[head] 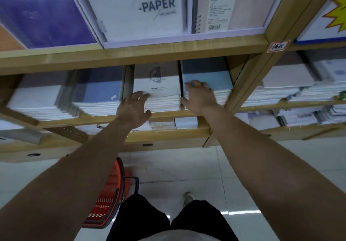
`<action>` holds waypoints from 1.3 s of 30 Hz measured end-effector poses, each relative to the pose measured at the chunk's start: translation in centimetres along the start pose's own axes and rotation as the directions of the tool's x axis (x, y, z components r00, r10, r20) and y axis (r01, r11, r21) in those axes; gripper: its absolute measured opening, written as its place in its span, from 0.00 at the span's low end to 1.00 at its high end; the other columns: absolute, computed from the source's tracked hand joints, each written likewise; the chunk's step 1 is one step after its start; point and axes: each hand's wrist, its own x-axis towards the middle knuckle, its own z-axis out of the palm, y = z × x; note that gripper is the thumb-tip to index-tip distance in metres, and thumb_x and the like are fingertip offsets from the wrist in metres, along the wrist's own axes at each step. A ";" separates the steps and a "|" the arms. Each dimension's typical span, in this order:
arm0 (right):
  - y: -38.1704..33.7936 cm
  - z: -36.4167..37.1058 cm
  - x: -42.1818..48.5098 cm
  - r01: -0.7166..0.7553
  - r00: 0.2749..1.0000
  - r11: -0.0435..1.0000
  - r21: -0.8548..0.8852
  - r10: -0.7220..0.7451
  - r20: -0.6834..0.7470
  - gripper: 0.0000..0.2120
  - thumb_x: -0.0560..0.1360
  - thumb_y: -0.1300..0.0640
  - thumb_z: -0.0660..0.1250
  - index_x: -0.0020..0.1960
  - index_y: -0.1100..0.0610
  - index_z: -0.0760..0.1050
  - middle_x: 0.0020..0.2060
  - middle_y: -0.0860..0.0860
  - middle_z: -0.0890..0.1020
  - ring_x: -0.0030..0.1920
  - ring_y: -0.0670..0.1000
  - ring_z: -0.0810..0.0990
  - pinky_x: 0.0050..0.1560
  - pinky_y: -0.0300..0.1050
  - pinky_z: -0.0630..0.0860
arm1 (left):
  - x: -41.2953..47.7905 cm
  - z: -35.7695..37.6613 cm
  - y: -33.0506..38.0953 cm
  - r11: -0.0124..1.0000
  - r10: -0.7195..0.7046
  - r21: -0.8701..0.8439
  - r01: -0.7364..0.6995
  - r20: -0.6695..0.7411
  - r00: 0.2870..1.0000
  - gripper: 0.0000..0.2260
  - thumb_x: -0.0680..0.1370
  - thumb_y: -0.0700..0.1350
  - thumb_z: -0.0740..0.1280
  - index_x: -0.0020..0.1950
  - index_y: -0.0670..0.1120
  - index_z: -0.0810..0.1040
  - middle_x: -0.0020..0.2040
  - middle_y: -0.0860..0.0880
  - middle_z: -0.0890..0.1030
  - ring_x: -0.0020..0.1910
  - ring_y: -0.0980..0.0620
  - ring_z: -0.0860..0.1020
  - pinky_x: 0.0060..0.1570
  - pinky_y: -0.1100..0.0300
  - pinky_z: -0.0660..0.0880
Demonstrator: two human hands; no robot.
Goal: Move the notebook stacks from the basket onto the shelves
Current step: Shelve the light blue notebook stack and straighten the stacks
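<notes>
Head view:

- The left hand [133,108] is spread, and its fingertips touch the front left corner of the white notebook stack [159,93] near the middle of the picture.
- The right hand [199,98] lies at 3 o'clock from the left one. Its fingers are flat on top of the blue notebook stack [217,83], and its thumb is by the gap between the two stacks. It presses and does not seem to pinch.
- The two stacks are on the middle shelf [168,114], side by side and touching or almost touching.
- Risk: a push on one corner only can turn the white stack, or make its top notebooks slide and fan out.
- Risk: the front edges of the stacks are close to the shelf lip, so a pull of the hand can drag loose notebooks over it and onto the floor [206,166].
- Risk: the blue stack is near the wooden post [241,83] at its 3 o'clock, and a hard push can jam its corner there.
- The red basket [110,190] is on the floor at 7 o'clock. The left forearm covers most of it, so I cannot tell whether notebooks remain inside.
- The hands and the stack edges are blurred, and the back of the shelf is dark.
</notes>
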 end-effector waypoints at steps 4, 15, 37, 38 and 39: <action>-5.8 1.2 -0.9 0.173 0.985 0.984 -0.032 -0.174 -0.018 0.30 0.81 0.44 0.59 0.80 0.54 0.59 0.79 0.52 0.60 0.77 0.57 0.59 0.73 0.54 0.62 | -1.7 0.0 -4.0 0.995 -0.098 -0.030 0.094 -0.146 0.985 0.30 0.77 0.53 0.68 0.77 0.47 0.66 0.76 0.44 0.68 0.75 0.41 0.63 0.72 0.45 0.65; -12.4 8.8 6.5 0.105 0.991 0.987 -0.122 -0.115 -0.072 0.31 0.83 0.37 0.42 0.83 0.44 0.39 0.82 0.50 0.40 0.81 0.54 0.39 0.79 0.57 0.40 | 1.7 2.5 -15.3 0.979 -0.085 0.178 0.098 -0.083 0.993 0.29 0.85 0.57 0.47 0.83 0.48 0.45 0.83 0.48 0.45 0.82 0.44 0.43 0.78 0.43 0.46; -12.3 10.1 7.5 0.051 0.988 0.970 -0.236 -0.084 -0.131 0.31 0.83 0.37 0.45 0.81 0.41 0.35 0.82 0.49 0.40 0.81 0.54 0.40 0.79 0.57 0.42 | 4.3 4.4 -18.2 0.981 0.082 0.190 -0.048 -0.172 0.982 0.31 0.84 0.57 0.56 0.82 0.58 0.42 0.83 0.51 0.46 0.81 0.45 0.49 0.79 0.48 0.51; -12.2 10.1 7.5 0.054 0.988 0.971 -0.235 -0.086 -0.131 0.31 0.83 0.37 0.45 0.81 0.41 0.35 0.82 0.49 0.40 0.81 0.54 0.40 0.79 0.58 0.42 | 4.3 4.4 -18.2 0.980 0.081 0.193 -0.048 -0.169 0.982 0.31 0.84 0.57 0.56 0.82 0.58 0.42 0.83 0.51 0.46 0.82 0.45 0.49 0.79 0.47 0.50; -12.3 10.1 7.4 0.058 0.988 0.971 -0.231 -0.090 -0.127 0.32 0.83 0.37 0.45 0.81 0.41 0.35 0.82 0.49 0.40 0.81 0.54 0.40 0.79 0.58 0.42 | 4.2 4.3 -18.2 0.982 0.081 0.182 -0.050 -0.166 0.983 0.31 0.84 0.57 0.56 0.82 0.58 0.42 0.83 0.51 0.46 0.82 0.46 0.48 0.79 0.47 0.50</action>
